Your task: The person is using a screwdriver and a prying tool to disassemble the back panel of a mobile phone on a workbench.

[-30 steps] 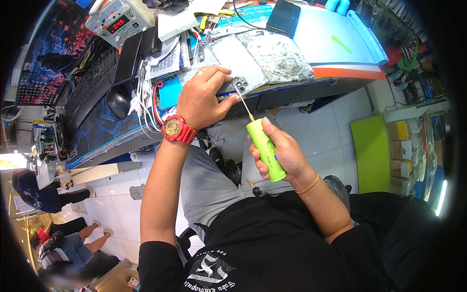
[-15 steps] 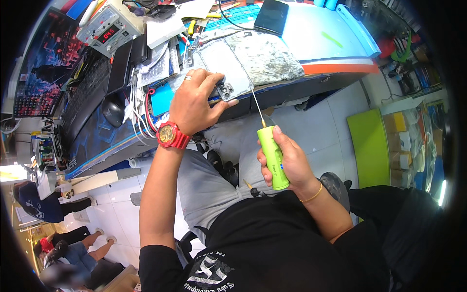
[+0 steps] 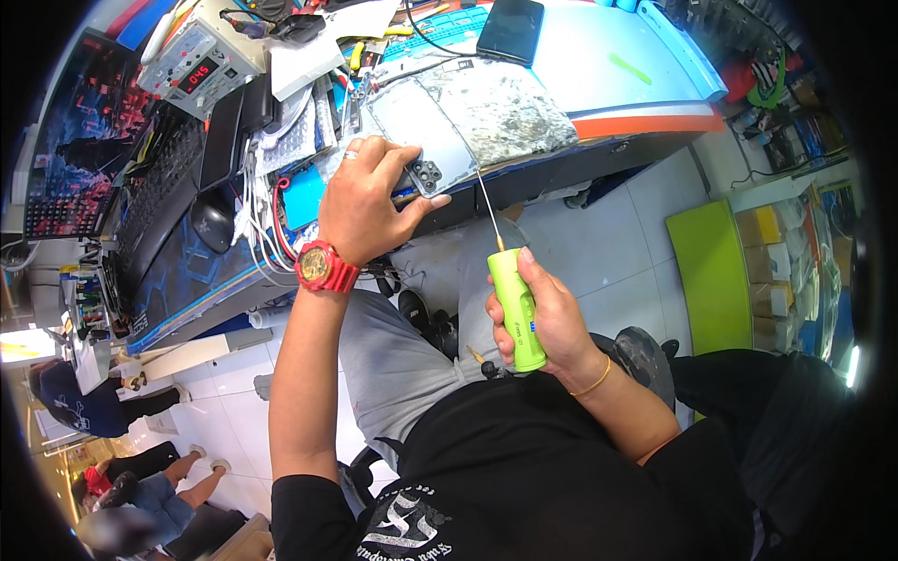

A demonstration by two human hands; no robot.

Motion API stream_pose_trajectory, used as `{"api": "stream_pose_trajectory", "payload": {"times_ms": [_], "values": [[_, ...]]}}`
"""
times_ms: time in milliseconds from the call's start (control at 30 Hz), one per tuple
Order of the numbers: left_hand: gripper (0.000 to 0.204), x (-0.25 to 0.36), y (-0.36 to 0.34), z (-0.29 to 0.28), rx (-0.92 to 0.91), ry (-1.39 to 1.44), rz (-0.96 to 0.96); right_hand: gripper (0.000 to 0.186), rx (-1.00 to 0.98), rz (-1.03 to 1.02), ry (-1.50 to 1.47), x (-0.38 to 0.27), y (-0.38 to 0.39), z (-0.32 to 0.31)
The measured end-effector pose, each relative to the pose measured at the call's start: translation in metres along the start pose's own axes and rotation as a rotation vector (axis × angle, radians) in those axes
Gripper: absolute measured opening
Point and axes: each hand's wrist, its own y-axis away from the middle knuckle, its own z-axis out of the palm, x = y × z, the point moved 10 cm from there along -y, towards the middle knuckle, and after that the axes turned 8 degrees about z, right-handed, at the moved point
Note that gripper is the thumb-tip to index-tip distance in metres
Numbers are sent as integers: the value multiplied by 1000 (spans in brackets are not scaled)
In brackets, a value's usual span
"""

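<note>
A pale phone (image 3: 423,122) lies near the front edge of the bench, its camera cluster toward me. My left hand (image 3: 367,201) is closed on its near end, thumb at the near edge and fingers by the cameras. In my right hand (image 3: 558,323), fingers wrap round a bright green handheld tool (image 3: 512,299). A thin metal shaft (image 3: 490,208) runs up from the tool to the phone's right side near the close corner. Whether the tip touches the phone is too fine to tell.
A stained grey mat (image 3: 510,107) lies beside the phone. Behind it is a dark phone (image 3: 511,33). To the left are white cables (image 3: 251,201), a mouse (image 3: 212,224), a keyboard (image 3: 154,154) and a power supply (image 3: 201,65). Other people are at the lower left.
The view has shifted slightly, moving the bench a little left in the picture. Both hands keep their hold, and the green tool stays at the phone's right side.
</note>
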Motion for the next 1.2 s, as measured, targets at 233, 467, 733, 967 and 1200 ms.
{"api": "stream_pose_trajectory", "payload": {"times_ms": [233,467,733,967,1200], "values": [[58,-2,1,3,-60,13,-54,58,1,-8,-17,2,-2,-1],[58,-2,1,3,-70,18,-59,58,7,-13,-17,1,-2,-2],[60,14,-12,2,-84,-70,-3,57,-2,-28,15,0,-5,-5],[45,30,-28,13,-232,-197,-20,55,16,-44,62,-2,-10,-12],[39,42,-31,18,-104,-220,-17,56,0,-12,21,0,-6,-5]]}}
